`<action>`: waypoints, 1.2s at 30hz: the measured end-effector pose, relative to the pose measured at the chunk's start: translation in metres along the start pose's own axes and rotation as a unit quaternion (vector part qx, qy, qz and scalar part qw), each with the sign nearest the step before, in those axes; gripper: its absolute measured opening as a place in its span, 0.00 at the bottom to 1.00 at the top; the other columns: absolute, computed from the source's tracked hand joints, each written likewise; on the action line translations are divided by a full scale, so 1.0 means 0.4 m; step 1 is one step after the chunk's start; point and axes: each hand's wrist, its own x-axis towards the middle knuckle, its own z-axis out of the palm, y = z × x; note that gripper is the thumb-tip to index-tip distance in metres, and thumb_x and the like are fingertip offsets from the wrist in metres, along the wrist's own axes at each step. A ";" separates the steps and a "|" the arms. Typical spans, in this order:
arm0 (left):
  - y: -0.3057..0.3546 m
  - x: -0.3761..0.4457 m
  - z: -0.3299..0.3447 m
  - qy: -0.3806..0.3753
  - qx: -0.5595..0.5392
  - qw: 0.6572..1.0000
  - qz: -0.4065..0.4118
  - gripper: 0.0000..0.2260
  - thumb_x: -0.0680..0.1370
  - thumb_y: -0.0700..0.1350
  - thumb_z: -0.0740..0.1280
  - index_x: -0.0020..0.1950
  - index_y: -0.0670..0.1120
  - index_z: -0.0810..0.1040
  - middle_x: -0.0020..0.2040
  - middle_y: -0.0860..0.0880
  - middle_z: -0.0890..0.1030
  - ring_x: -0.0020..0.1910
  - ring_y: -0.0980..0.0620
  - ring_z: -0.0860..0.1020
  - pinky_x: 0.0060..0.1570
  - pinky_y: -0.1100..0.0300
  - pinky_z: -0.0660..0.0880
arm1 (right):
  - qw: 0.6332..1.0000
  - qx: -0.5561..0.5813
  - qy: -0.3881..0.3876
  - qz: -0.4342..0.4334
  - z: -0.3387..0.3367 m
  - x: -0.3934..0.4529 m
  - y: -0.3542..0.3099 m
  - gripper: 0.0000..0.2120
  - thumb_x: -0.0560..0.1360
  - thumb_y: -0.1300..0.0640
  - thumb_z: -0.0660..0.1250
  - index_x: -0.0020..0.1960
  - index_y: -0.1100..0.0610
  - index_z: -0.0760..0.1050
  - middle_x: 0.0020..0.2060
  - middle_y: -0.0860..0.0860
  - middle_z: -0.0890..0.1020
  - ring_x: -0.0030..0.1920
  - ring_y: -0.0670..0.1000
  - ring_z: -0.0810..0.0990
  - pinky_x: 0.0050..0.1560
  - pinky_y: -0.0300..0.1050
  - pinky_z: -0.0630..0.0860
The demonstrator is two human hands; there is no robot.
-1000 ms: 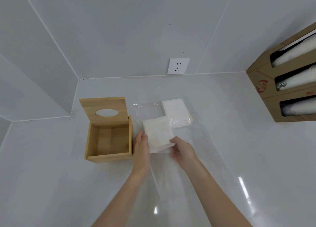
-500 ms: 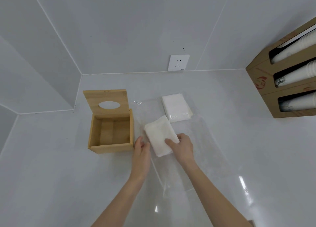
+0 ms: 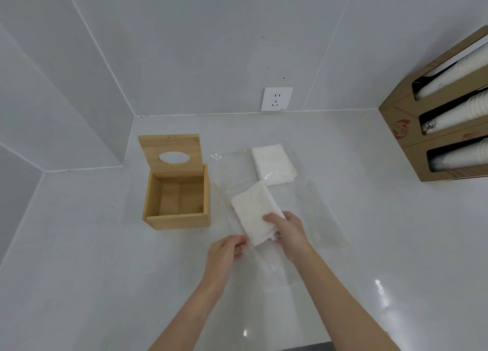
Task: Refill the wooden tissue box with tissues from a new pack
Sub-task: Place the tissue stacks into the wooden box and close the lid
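The wooden tissue box (image 3: 177, 220) stands empty on the white counter, its lid (image 3: 170, 151) with an oval slot tipped up behind it. Right of the box, my right hand (image 3: 290, 233) grips the near end of a white tissue stack (image 3: 252, 210) that lies partly out of a clear plastic wrapper (image 3: 311, 218). My left hand (image 3: 225, 253) pinches the wrapper's near edge just left of the stack. A second tissue stack (image 3: 273, 164) lies farther back inside the plastic.
A brown cardboard dispenser (image 3: 404, 128) holding rows of white paper cups hangs at the right. A white wall socket (image 3: 276, 98) sits on the back wall above the counter. The left wall meets the counter close beside the box.
My right hand has shifted onto the top of the stack and pulled it toward me. My left hand has slid off the stack to the wrapper's edge. The view moved closer.
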 end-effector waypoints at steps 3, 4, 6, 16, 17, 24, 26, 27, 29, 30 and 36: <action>0.003 0.003 0.002 0.004 -0.001 1.000 0.000 0.11 0.76 0.37 0.60 0.43 0.39 0.82 0.48 0.39 0.83 0.50 0.44 0.80 0.54 0.52 0.75 | 0.999 0.032 -0.028 0.028 -0.031 -0.018 0.002 0.07 0.69 0.65 0.68 0.46 0.65 0.74 0.34 0.57 0.77 0.30 0.53 0.75 0.28 0.41 0.70; 0.002 0.004 0.001 0.007 -0.003 1.000 0.001 0.10 0.76 0.37 0.61 0.43 0.39 0.82 0.48 0.39 0.83 0.50 0.44 0.80 0.55 0.52 0.74 | 0.998 0.043 -0.038 0.036 -0.041 -0.024 0.003 0.07 0.69 0.66 0.68 0.47 0.65 0.74 0.34 0.57 0.77 0.30 0.53 0.75 0.29 0.42 0.71; -0.002 0.000 0.004 0.015 -0.011 1.000 0.001 0.10 0.76 0.37 0.61 0.42 0.40 0.82 0.47 0.40 0.82 0.50 0.44 0.79 0.55 0.51 0.74 | 0.995 0.055 -0.055 0.058 -0.067 -0.037 0.005 0.09 0.69 0.66 0.68 0.49 0.65 0.74 0.36 0.57 0.78 0.31 0.52 0.77 0.32 0.44 0.74; -0.027 -0.039 -0.002 0.045 -0.021 0.999 -0.010 0.08 0.77 0.37 0.60 0.47 0.38 0.79 0.46 0.39 0.79 0.47 0.44 0.77 0.46 0.59 0.74 | 0.993 -0.016 -0.082 0.089 -0.126 -0.061 0.044 0.11 0.67 0.57 0.73 0.46 0.62 0.77 0.39 0.55 0.81 0.40 0.54 0.79 0.44 0.47 0.76; -0.027 -0.046 -0.002 0.046 -0.019 0.999 -0.010 0.08 0.77 0.37 0.60 0.46 0.39 0.78 0.46 0.40 0.79 0.46 0.44 0.77 0.46 0.59 0.74 | 0.995 -0.028 -0.071 0.066 -0.129 -0.062 0.048 0.14 0.67 0.58 0.72 0.49 0.65 0.77 0.42 0.58 0.81 0.42 0.55 0.80 0.44 0.48 0.78; -0.024 -0.082 0.011 0.012 -0.011 0.999 -0.041 0.09 0.76 0.38 0.60 0.49 0.36 0.78 0.46 0.39 0.79 0.43 0.46 0.79 0.44 0.59 0.75 | 0.980 -0.080 -0.158 0.095 -0.188 -0.094 0.045 0.10 0.69 0.62 0.70 0.49 0.64 0.79 0.44 0.57 0.84 0.43 0.54 0.84 0.41 0.48 0.83; -0.021 -0.086 0.017 0.017 -0.020 0.999 -0.043 0.08 0.76 0.37 0.60 0.48 0.35 0.78 0.46 0.39 0.79 0.43 0.46 0.79 0.45 0.59 0.75 | 0.973 -0.089 -0.178 0.115 -0.213 -0.106 0.037 0.13 0.69 0.62 0.71 0.52 0.65 0.78 0.48 0.58 0.84 0.47 0.55 0.83 0.41 0.48 0.83; -0.020 -0.087 0.018 0.021 -0.024 0.999 -0.043 0.08 0.76 0.37 0.60 0.48 0.36 0.77 0.45 0.40 0.79 0.42 0.47 0.78 0.44 0.60 0.75 | 0.970 -0.094 -0.189 0.124 -0.225 -0.112 0.032 0.14 0.69 0.62 0.70 0.54 0.65 0.77 0.49 0.58 0.83 0.48 0.55 0.83 0.41 0.47 0.82; -0.017 -0.089 0.019 0.025 -0.021 0.999 -0.042 0.07 0.76 0.37 0.60 0.48 0.36 0.77 0.43 0.41 0.79 0.39 0.49 0.78 0.43 0.60 0.74 | 0.961 -0.110 -0.213 0.136 -0.248 -0.123 0.017 0.13 0.69 0.61 0.70 0.53 0.64 0.77 0.47 0.57 0.84 0.47 0.54 0.83 0.39 0.45 0.82; -0.017 -0.089 0.020 0.026 -0.017 0.999 -0.041 0.07 0.76 0.38 0.60 0.48 0.37 0.76 0.43 0.42 0.79 0.39 0.50 0.78 0.42 0.61 0.74 | 0.956 -0.125 -0.225 0.139 -0.257 -0.130 0.006 0.12 0.70 0.61 0.69 0.52 0.63 0.78 0.44 0.55 0.85 0.44 0.52 0.84 0.38 0.43 0.81; -0.009 -0.096 0.017 0.014 0.013 0.999 -0.041 0.08 0.77 0.39 0.59 0.48 0.37 0.76 0.47 0.41 0.78 0.42 0.49 0.78 0.42 0.61 0.73 | 0.911 -0.254 -0.304 0.117 -0.267 -0.193 -0.090 0.15 0.56 0.54 0.72 0.41 0.59 0.78 0.34 0.51 0.82 0.33 0.48 0.81 0.30 0.36 0.76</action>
